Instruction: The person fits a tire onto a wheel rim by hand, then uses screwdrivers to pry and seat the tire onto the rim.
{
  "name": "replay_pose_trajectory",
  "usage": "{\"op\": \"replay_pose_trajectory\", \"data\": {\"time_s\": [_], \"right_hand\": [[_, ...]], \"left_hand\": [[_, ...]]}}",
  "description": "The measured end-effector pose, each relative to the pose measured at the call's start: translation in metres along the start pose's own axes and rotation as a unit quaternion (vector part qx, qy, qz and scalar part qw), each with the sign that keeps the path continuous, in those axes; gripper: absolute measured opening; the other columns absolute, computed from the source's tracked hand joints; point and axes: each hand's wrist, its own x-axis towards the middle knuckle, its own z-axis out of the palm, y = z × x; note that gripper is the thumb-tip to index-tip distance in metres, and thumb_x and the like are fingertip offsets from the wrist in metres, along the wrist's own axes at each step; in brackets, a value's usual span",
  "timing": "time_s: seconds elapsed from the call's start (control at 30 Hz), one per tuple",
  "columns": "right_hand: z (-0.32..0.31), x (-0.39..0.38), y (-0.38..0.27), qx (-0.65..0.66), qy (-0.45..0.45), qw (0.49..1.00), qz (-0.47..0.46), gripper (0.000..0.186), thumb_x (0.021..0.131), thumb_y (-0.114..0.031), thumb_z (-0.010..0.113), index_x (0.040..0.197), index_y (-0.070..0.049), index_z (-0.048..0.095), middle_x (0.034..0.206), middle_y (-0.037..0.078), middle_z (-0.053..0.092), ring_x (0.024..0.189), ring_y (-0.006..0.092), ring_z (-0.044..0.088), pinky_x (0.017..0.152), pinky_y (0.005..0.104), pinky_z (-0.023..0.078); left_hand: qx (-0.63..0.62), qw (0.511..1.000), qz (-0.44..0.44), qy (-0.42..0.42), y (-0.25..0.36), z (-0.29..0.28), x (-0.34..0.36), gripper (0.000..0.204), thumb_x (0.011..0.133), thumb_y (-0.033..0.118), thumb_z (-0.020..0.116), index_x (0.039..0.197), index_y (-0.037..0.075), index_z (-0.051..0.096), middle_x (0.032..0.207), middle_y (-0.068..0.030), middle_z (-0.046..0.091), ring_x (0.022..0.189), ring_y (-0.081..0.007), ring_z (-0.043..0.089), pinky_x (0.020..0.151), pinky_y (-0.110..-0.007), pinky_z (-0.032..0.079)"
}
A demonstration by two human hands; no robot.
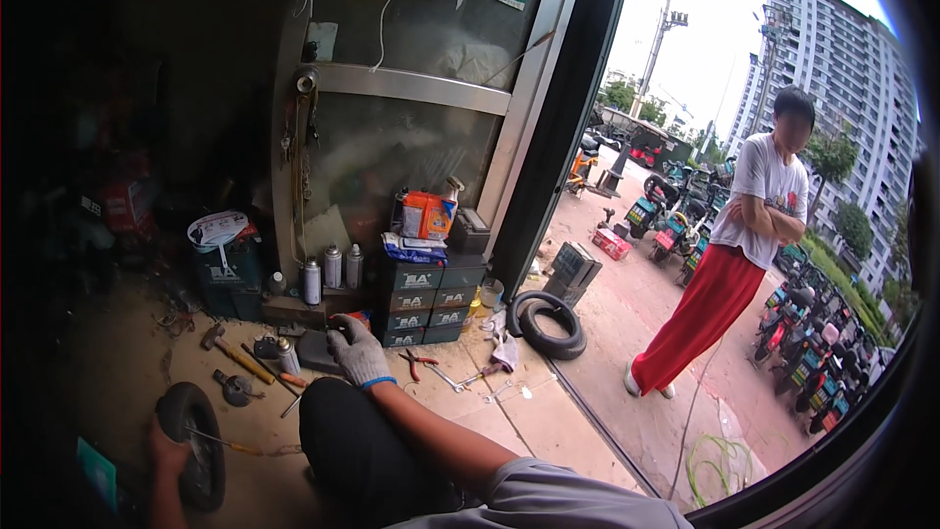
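Note:
My bare left hand point(168, 451) is closed on the side of a small wheel with a black tyre point(178, 400), held upright at the lower left. A thin metal tool with an orange-brown handle point(245, 448) sticks out from the wheel's middle. My right hand point(358, 353), in a grey-white glove with a blue cuff, reaches forward past my dark-clad knee. Its fingers look apart, with nothing visible in them. Beside it lie a dark grey block point(317, 353) and a red-and-blue packet, partly hidden behind the glove.
A hammer point(235, 353), red pliers point(417, 362) and several wrenches lie on the floor. Spray cans point(311, 280) and stacked dark battery boxes point(417, 279) stand by the glass door. Two loose tyres point(553, 327) lie at the doorway. A person point(744, 216) stands outside, arms crossed.

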Motion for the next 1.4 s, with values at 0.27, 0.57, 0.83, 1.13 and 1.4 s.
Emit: {"op": "replay_pose_trajectory", "data": {"time_s": [0.27, 0.57, 0.83, 1.13, 1.4], "right_hand": [[-0.381, -0.021, 0.102, -0.300, 0.352, 0.826, 0.321, 0.109, 0.093, -0.037, 0.075, 0.172, 0.002, 0.011, 0.139, 0.037, 0.066, 0.127, 0.0481, 0.068, 0.109, 0.0497, 0.053], [-0.702, -0.073, -0.064, -0.158, 0.773, 0.498, 0.361, 0.089, 0.095, -0.034, 0.070, 0.164, 0.000, 0.025, 0.133, 0.034, 0.069, 0.118, 0.0483, 0.073, 0.103, 0.0666, 0.054], [-0.546, -0.148, 0.228, -0.616, -0.031, 0.571, 0.542, 0.053, 0.086, -0.038, 0.079, 0.131, -0.010, 0.077, 0.141, 0.011, 0.073, 0.129, 0.0311, 0.070, 0.103, 0.0441, 0.058], [-0.231, -0.155, 0.330, -0.152, -0.163, 0.855, 0.468, 0.034, 0.094, -0.029, 0.072, 0.118, -0.006, 0.074, 0.113, 0.021, 0.079, 0.098, 0.0407, 0.076, 0.085, 0.0450, 0.061], [0.017, -0.049, 0.212, -0.056, -0.324, 0.940, 0.092, 0.045, 0.104, -0.019, 0.071, 0.145, 0.000, 0.062, 0.120, 0.014, 0.076, 0.106, 0.0237, 0.071, 0.087, 0.0352, 0.056]], "left_hand": [[-0.031, 0.999, 0.025, -0.008, -0.009, 0.008, 0.010, 0.114, 0.067, 0.000, 0.088, 0.168, 0.002, 0.034, 0.159, -0.0261, 0.053, 0.149, -0.0389, 0.050, 0.127, -0.046, 0.039], [-0.063, 0.998, 0.025, -0.003, -0.023, 0.026, 0.020, 0.120, 0.064, -0.006, 0.087, 0.169, 0.004, 0.032, 0.161, -0.0243, 0.052, 0.148, -0.0373, 0.050, 0.126, -0.046, 0.039], [-0.018, 0.999, -0.004, -0.031, 0.000, -0.003, 0.003, 0.118, 0.063, 0.001, 0.092, 0.167, 0.001, 0.035, 0.156, -0.0246, 0.057, 0.146, -0.0375, 0.054, 0.123, -0.046, 0.043], [-0.001, 1.000, 0.020, 0.022, 0.019, -0.024, -0.026, 0.103, 0.067, 0.011, 0.094, 0.159, 0.004, 0.046, 0.142, -0.0257, 0.066, 0.132, -0.0409, 0.065, 0.111, -0.048, 0.054], [0.105, 0.993, -0.039, 0.037, 0.047, -0.044, -0.041, 0.087, 0.071, 0.033, 0.092, 0.146, 0.011, 0.054, 0.135, -0.0249, 0.067, 0.125, -0.0448, 0.066, 0.106, -0.053, 0.055]]}}
